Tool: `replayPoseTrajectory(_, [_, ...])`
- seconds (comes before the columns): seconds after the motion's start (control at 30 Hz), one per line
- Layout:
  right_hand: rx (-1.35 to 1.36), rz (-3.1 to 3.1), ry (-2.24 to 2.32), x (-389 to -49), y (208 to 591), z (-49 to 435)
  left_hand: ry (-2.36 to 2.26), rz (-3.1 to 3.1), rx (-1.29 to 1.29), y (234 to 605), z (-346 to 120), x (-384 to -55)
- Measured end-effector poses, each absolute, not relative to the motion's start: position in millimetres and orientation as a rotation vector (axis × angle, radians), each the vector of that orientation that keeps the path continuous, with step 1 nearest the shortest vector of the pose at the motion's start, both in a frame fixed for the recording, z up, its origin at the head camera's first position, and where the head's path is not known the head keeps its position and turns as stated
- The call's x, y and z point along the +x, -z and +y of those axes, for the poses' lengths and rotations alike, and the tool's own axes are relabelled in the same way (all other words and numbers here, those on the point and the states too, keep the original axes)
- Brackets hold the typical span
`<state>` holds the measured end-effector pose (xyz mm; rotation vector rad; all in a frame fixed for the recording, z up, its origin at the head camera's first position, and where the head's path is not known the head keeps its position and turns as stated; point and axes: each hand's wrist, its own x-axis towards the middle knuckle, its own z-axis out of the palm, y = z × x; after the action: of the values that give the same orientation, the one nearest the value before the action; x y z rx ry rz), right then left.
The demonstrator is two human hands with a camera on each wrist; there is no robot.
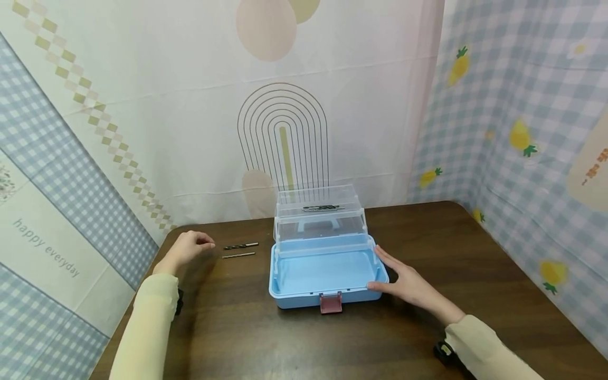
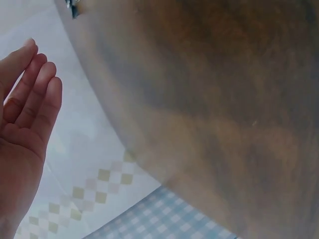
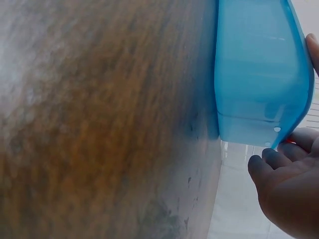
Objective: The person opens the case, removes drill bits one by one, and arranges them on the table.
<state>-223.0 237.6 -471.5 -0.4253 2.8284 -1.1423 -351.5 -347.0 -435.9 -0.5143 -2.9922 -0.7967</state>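
While left hand (image 1: pixel 187 247) has fingers together and right hand (image 1: pixel 407 282) grips blue box (image 1: pixel 301 302), we judge drill bits (image 1: pixel 240 246) light, rigid, pinchable mid-shank.

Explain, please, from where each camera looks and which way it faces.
Head: worn on the head, facing forward and down at the blue box and drill bits; left hand and right hand show.
Left wrist: worn there, facing across the table towards the cloth; left hand shows.
Right wrist: worn there, facing the blue box's side; right hand shows.
Head and right wrist share the blue box.
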Motion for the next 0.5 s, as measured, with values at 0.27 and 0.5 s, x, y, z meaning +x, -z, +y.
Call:
replayPoseTrajectory(0.27, [-0.431, 2.836, 1.139, -224, 470, 239, 0.795, -2.967, -0.466, 417, -352, -354])
replayPoseTrajectory(0.5, [-0.416, 2.807, 1.166, -219, 471, 236, 0.779, -2.978, -0.455, 408, -350, -351])
